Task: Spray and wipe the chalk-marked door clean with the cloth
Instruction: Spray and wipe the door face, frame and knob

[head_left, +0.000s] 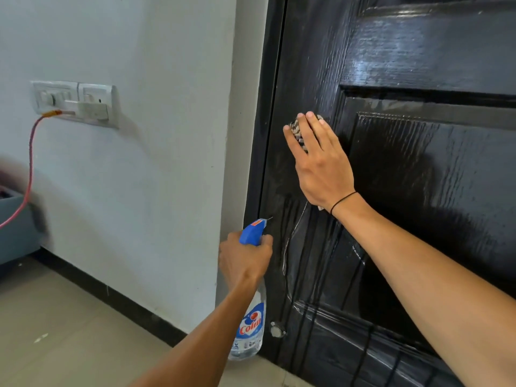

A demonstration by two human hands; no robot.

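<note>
Arms: both bare arms reach in from the bottom edge, nearest to us.
Left hand (245,261): its grip is curled round the neck of the spray bottle (251,325), low down at about 6 o'clock. The blue nozzle points at the door edge.
Right hand (318,163): its fingers are flat and straight, and they press the cloth (298,132) onto the door. It sits near the middle, a bit toward 1 o'clock. So this grip is wide, not curled.
Cloth: only a striped bit peeks out past the fingertips, and a small corner shows by the wrist.
Door (418,177): black, shiny and wet, filling the side from 12 to 5 o'clock. Drips run down below the hand.
Chalk mark (293,241): a thin white curvy line is still on the door, just below the right hand and just beside the nozzle.
Step now: I think it is wiping the wet part.
How to do it well: keep the palm flat and push firmly. Slide the cloth down toward 6 o'clock, over the white line. Catch the drips before they reach the floor. Turn the cloth to a clean side if it smears.
Other things: a switch plate (75,103) with a pink cable (29,169) is on the wall at 9 o'clock.
</note>
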